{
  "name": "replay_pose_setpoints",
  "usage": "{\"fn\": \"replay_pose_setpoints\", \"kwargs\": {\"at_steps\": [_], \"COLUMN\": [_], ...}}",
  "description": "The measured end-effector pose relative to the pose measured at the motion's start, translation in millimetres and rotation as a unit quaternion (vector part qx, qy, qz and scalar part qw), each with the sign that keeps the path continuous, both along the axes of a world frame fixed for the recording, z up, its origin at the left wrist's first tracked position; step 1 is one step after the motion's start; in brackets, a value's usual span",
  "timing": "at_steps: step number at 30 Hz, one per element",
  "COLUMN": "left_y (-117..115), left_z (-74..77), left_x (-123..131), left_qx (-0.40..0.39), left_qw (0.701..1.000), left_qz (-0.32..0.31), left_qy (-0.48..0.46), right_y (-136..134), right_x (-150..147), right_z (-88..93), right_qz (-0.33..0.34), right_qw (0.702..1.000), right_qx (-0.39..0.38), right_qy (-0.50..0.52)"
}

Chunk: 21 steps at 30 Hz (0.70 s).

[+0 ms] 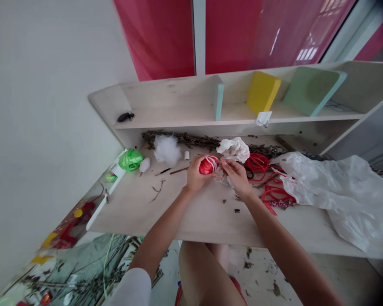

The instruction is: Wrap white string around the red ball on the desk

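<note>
Our bare knee (199, 272) sits closest, cut off by the lower edge. Above the tabletop (166, 212), our left hand (195, 175) wraps around a red ball (208, 165), partly hiding it. Just beside it, our right hand (238, 178) pinches pale strands (221, 178) too thin to identify.

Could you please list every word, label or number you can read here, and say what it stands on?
No text can be read anywhere in this picture.
White tag on the shelf edge: too small and blurred to read.
Red ball held in the left hand: no print visible.
</note>
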<state>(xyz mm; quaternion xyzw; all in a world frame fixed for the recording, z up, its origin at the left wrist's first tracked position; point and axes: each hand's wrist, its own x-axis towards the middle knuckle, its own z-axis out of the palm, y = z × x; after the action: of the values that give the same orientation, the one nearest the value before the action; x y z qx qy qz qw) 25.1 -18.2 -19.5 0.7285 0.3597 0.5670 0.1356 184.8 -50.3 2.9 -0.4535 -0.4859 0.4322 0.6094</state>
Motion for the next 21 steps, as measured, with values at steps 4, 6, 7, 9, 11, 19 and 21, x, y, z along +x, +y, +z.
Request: {"fn": "replay_pose_setpoints", "kwargs": {"at_steps": [4, 6, 7, 9, 11, 19, 21], "left_y": [-2.6, -3.6, -3.7, -3.4, -2.7, -4.0, -3.8], "left_z": [3.0, 4.0, 4.2, 4.3, 4.2, 6.3, 6.4], "left_x": [-1.1, -1.4, -1.6, -1.9, -2.1, -2.1, -2.2], "left_qx": [-0.046, -0.066, -0.072, -0.076, -0.072, -0.078, -0.081], "left_qw": [0.998, 0.995, 0.995, 0.995, 0.995, 0.995, 0.995], "left_qz": [-0.003, -0.013, -0.015, -0.016, -0.017, -0.016, -0.015], "left_qy": [-0.049, -0.068, -0.071, -0.068, -0.062, -0.054, -0.052], "right_y": [0.4, 0.6, 0.6, 0.2, -0.6, -2.0, -1.4], "right_x": [2.1, 3.3, 3.6, 3.6, 2.8, 1.3, 2.4], "right_z": [-0.7, -1.3, -1.7, -2.4, -2.7, 0.2, 0.6], "right_qz": [-0.005, 0.003, 0.009, 0.02, 0.03, 0.024, 0.031], "right_qw": [1.0, 1.0, 1.0, 0.999, 0.999, 0.999, 0.998], "right_qx": [-0.017, -0.025, -0.026, -0.023, -0.021, -0.043, -0.049], "right_qy": [0.007, -0.007, -0.014, -0.023, -0.02, 0.023, 0.021]}}
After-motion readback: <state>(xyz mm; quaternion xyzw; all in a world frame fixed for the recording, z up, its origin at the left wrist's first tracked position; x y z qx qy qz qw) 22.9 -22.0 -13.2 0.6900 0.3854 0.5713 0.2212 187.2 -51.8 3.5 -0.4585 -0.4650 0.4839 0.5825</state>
